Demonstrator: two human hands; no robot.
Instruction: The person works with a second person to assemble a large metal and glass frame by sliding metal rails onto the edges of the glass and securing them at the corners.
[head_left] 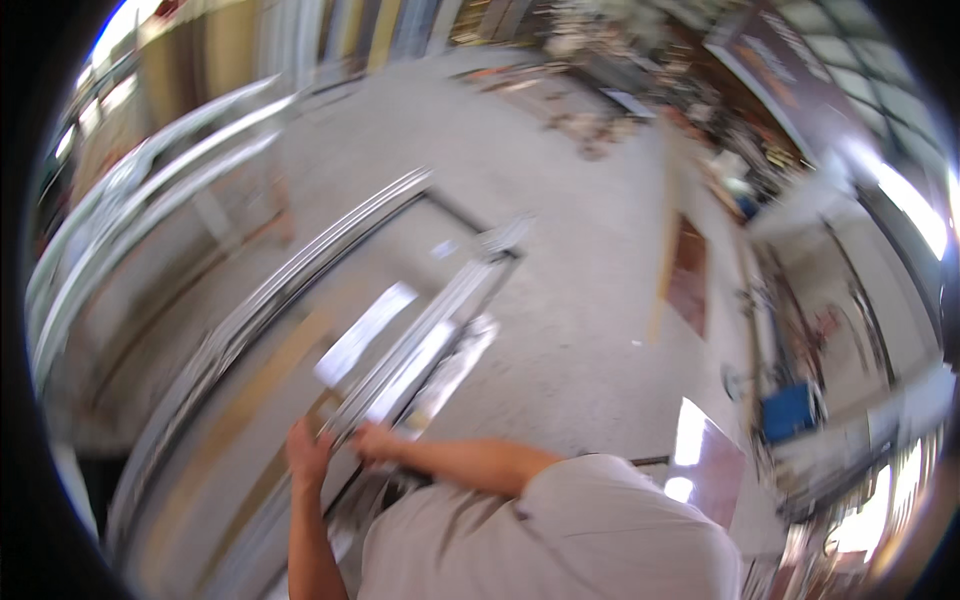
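A long silvery metal frame of grooved rails, like a window or door frame, lies slantwise at the left and middle. My left hand is closed at its right-hand rail, with the forearm rising from the lower edge. Just to the right, my right hand is closed on the same rail, its arm reaching across from the right. Motion blur smears the fingers of both hands. A white paper strip lies inside the frame, left of the rail.
Pale rails of a rack stand at the left. Upright boards line the back wall. Scattered scraps lie on the floor far off. A dark red panel and a blue box are at the right, beside a workbench.
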